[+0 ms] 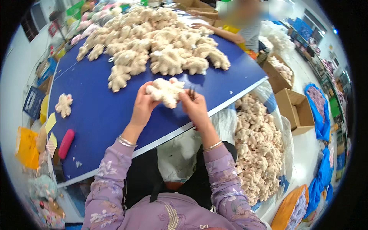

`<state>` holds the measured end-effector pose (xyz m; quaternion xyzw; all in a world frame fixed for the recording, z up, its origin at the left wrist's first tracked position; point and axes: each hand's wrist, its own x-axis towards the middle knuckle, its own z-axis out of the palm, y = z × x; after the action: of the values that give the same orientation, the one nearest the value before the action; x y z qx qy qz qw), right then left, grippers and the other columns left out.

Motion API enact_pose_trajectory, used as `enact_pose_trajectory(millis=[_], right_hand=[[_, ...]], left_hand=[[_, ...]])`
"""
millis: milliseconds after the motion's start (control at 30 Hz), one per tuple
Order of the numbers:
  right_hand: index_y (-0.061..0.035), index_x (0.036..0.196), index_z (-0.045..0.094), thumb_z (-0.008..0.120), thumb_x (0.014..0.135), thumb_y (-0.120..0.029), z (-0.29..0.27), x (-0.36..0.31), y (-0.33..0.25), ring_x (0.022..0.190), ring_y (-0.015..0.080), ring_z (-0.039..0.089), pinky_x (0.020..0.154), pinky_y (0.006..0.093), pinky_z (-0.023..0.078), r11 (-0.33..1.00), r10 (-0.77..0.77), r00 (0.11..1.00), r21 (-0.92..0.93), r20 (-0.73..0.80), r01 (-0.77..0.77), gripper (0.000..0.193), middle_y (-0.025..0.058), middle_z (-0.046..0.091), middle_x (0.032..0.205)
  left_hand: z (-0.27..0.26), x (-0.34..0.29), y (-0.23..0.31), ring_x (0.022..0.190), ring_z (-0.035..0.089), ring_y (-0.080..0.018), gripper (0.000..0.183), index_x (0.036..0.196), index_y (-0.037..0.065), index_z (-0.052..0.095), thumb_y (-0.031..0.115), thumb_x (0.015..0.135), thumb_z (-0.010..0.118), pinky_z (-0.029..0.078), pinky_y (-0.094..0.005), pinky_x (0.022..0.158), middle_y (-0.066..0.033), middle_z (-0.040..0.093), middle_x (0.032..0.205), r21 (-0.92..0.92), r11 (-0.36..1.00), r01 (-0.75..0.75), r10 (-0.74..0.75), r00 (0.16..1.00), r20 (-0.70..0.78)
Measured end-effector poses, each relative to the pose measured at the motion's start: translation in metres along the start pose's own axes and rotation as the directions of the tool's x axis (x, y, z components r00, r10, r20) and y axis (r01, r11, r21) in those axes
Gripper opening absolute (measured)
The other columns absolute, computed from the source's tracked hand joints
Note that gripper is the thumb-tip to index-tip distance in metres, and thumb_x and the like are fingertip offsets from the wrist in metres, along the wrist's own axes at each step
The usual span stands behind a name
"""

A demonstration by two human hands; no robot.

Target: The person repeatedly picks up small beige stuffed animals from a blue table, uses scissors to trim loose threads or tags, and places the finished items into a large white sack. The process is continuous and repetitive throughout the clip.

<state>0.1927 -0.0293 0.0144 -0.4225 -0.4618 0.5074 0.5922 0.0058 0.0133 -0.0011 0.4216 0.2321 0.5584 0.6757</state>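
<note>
Above the near edge of the blue table, a small cream plush toy (pixel 165 92) with stubby limbs is held between my hands. My left hand (pixel 142 103) grips its left side, fingers closed round it. At its right edge, the thumb and fingertips of my right hand (pixel 195 109) pinch the fabric. A small dark two-pronged tool (pixel 192 92) sticks up from my right fingers; its handle is hidden in the hand. Beyond my hands lies a big heap of similar cream plush toys (pixel 166 61). One more plush toy (pixel 64 105) lies alone at the left.
A pink elongated case (pixel 66 144) lies on the blue table (pixel 103 130) near its left edge. Right of my legs stands a big sack (pixel 258 149) full of cream plush toys. An open cardboard box (pixel 294 110) is beyond it. Another person's arm (pixel 226 34) reaches over the far side.
</note>
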Motion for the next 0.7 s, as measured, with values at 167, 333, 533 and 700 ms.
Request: enact_pose_trajectory(millis=[167,333,533,700], right_hand=[[0.0011,0.089,0.064,0.059,0.093,-0.017,0.004,-0.002,0.004,0.060,0.0023,0.046,0.052,0.0211,0.037,0.996,-0.074,0.997,-0.048,0.021,0.075,0.019,-0.0041,0.061,0.074],[0.0028,0.087,0.061,0.061,0.090,-0.014,0.004,-0.004,0.017,0.058,0.0109,0.052,0.054,0.0296,0.043,0.863,-0.114,0.987,-0.482,0.112,0.154,0.017,0.0081,0.060,0.065],[-0.0008,0.086,0.056,0.066,0.086,-0.011,0.024,-0.015,0.006,0.050,0.0209,0.053,0.050,0.0315,0.043,0.852,-0.297,0.955,-0.452,0.002,0.266,0.014,0.0130,0.057,0.063],[-0.0025,0.081,0.055,0.067,0.085,-0.010,0.032,-0.030,-0.002,0.054,0.0221,0.059,0.052,0.0314,0.045,0.730,-0.368,0.899,-0.525,0.238,0.437,0.014,0.0126,0.058,0.064]], left_hand=[[0.002,-0.004,0.006,0.110,0.060,-0.0235,0.058,0.139,0.008,0.035,0.049,0.098,0.038,0.053,-0.0346,0.087,-0.0096,0.055,0.129,-0.016,0.956,0.292,-0.281,0.933,0.226],[0.006,-0.006,0.008,0.097,0.063,-0.0162,0.049,0.132,0.005,0.042,0.032,0.094,0.057,0.056,-0.0293,0.070,-0.0066,0.060,0.115,0.111,0.972,0.206,-0.217,0.972,0.093],[-0.001,-0.002,0.005,0.084,0.062,-0.0111,0.032,0.122,0.002,0.052,0.009,0.091,0.058,0.052,-0.0237,0.061,-0.0059,0.062,0.106,0.115,0.973,0.198,-0.193,0.980,-0.053],[-0.017,0.007,0.004,0.083,0.064,-0.0136,0.029,0.118,-0.002,0.055,0.006,0.091,0.057,0.052,-0.0240,0.064,-0.0076,0.064,0.102,0.041,0.980,0.193,-0.190,0.979,-0.072]])
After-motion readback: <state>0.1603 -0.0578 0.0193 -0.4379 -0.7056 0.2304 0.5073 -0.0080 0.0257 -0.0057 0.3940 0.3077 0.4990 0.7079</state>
